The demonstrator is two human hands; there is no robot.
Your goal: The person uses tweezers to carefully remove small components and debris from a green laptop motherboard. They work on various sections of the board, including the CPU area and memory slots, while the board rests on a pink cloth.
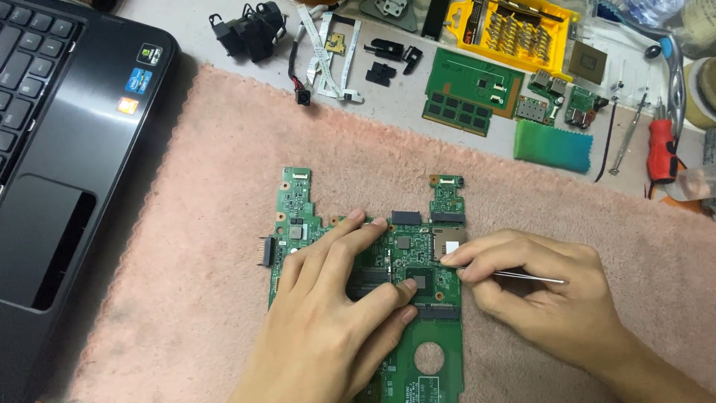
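Motherboard, green, lies flat near the middle of a pink fleecy mat, long axis running toward the viewer, with a round hole near its lower end. Left hand rests palm-down on the board's centre; fingers slightly spread, index and middle fingertips touching the board near its upper middle, thumb lying along the board beside a small square chip. Right hand sits at the board's right edge, fingers drawn together and pinching a thin metal pair of tweezers; the shaft shows between thumb and index, its back end pointing right, tip hidden behind the fingers at the board surface. Black laptop lies open at the left, partly over the mat's edge. Above the mat, on the bench: a yellow screwdriver bit case, a green memory module board, a teal cloth, a red-handled screwdriver, white ribbon cables and small black plastic parts, all well apart from both hands.
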